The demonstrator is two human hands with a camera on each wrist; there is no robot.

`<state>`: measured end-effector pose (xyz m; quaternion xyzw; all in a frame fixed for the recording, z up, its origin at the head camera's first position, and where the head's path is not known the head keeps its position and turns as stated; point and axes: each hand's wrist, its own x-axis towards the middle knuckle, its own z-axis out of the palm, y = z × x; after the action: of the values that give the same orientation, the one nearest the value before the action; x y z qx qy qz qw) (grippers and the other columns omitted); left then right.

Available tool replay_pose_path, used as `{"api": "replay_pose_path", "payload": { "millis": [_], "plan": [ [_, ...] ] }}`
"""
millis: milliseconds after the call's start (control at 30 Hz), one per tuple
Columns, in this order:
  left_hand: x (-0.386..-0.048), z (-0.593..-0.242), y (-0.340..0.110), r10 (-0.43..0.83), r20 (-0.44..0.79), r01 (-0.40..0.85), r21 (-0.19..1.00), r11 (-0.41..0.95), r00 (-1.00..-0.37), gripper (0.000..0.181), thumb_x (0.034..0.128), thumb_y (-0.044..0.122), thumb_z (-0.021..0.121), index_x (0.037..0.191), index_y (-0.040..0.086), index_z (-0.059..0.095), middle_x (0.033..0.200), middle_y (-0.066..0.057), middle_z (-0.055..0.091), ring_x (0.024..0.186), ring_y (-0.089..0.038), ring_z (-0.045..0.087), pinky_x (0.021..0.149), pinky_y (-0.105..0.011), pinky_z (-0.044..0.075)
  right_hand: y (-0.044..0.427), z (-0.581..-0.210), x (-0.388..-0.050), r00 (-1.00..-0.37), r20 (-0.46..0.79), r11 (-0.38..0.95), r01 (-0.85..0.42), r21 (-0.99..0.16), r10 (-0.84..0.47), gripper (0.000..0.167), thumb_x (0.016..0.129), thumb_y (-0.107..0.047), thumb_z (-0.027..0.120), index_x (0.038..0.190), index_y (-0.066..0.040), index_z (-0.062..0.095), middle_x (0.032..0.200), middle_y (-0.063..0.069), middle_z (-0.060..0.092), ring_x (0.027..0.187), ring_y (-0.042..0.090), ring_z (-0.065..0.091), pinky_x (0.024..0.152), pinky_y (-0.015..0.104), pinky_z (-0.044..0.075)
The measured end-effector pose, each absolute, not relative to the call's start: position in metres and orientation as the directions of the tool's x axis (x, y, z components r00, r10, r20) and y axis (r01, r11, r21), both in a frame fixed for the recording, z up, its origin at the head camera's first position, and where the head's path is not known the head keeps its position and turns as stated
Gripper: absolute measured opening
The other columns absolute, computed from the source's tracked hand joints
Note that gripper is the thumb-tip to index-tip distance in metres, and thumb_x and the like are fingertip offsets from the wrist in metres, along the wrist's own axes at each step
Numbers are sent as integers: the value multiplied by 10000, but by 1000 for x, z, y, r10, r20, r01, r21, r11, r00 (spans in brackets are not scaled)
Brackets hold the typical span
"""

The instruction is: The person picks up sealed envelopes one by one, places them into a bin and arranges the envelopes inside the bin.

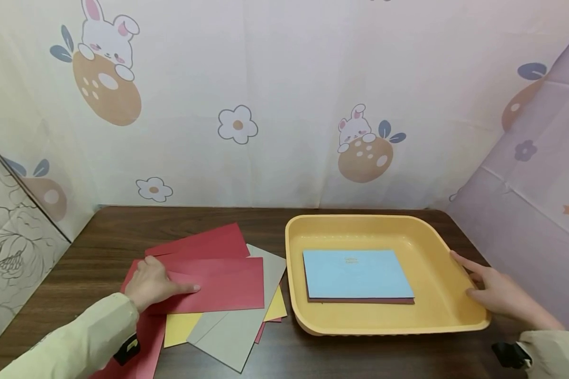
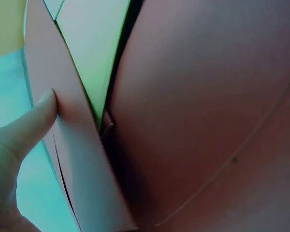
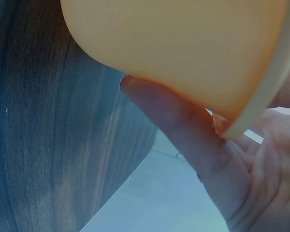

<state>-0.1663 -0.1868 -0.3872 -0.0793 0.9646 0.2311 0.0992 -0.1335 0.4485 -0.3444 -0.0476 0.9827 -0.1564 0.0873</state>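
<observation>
My left hand grips the left part of a red envelope on a loose pile, its thumb lying across the paper. In the left wrist view the thumb presses on the envelope's face; the other fingertips are hidden there. More red, grey and yellow paper pieces lie under and around it. My right hand holds the right rim of a yellow plastic tray. One finger lies along the outer wall of the tray in the right wrist view. Inside the tray lies a light blue envelope with small gold print.
A dark red edge shows beneath the blue envelope. Under everything is a dark wooden table, backed by a curtain printed with rabbits and flowers. A pale lilac panel stands at the table's right side.
</observation>
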Motion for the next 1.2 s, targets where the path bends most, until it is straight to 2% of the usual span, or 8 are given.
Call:
{"api": "replay_pose_path", "payload": {
  "millis": [167,233,433,467,533,667,900,1200],
  "plan": [
    [-168,-383,-189,-99,-266,-219,476,852,-959,1093,699,517,790,1241,-262,248,1147,-406,384,975,-467,483,806,-527,454,448,-344,-133,-979,-160,945,-68,-319,-125,794,801,-11,601,1467,79,178,980,260,672,694,86,575,543,235,419],
    [-168,-382,-189,-96,-266,-223,502,836,-959,994,758,432,769,1251,-252,242,1142,-388,395,988,-458,471,815,-523,453,448,-345,-133,-979,-161,945,-65,-319,-121,794,798,-11,599,1467,78,181,978,251,674,683,72,567,542,233,421],
    [-168,-383,-189,-93,-245,-218,558,800,-965,630,888,224,651,1187,-203,297,886,-255,508,827,-340,522,677,-392,447,449,-346,-134,-980,-155,944,-68,-323,-123,799,800,-11,601,1474,65,178,969,236,677,669,80,557,536,233,408],
    [-168,-383,-188,-93,-247,-221,565,795,-965,594,905,201,623,1193,-198,290,892,-267,512,828,-346,529,678,-394,451,450,-346,-134,-980,-158,943,-68,-325,-125,799,802,-10,599,1475,65,175,969,239,676,664,83,555,535,234,405],
    [-168,-382,-187,-94,-251,-226,576,786,-963,591,933,169,572,1253,-205,244,1016,-347,504,915,-403,536,745,-448,480,450,-346,-133,-979,-162,945,-63,-322,-120,797,802,-14,595,1476,61,175,968,228,677,646,76,544,536,233,398],
    [-168,-381,-185,-99,-244,-230,597,769,-965,592,947,136,520,1316,-197,198,1243,-437,405,1069,-483,503,874,-548,464,450,-346,-133,-979,-171,944,-54,-326,-115,794,804,-17,587,1479,58,174,976,227,678,621,69,532,533,234,393],
    [-169,-380,-186,-117,-261,-264,649,713,-958,411,940,117,363,1242,-148,279,1072,-343,499,915,-365,530,732,-403,453,449,-345,-131,-979,-165,940,-55,-337,-116,794,811,-19,593,1483,56,176,977,221,682,599,44,525,535,229,391],
    [-172,-382,-187,-131,-307,-322,737,594,-943,457,909,109,231,1307,-114,260,1258,-298,392,1096,-393,424,871,-447,395,447,-342,-131,-974,-202,937,-29,-348,-105,786,828,-21,579,1489,52,161,1007,267,664,557,80,524,509,241,391]
  ]
}}
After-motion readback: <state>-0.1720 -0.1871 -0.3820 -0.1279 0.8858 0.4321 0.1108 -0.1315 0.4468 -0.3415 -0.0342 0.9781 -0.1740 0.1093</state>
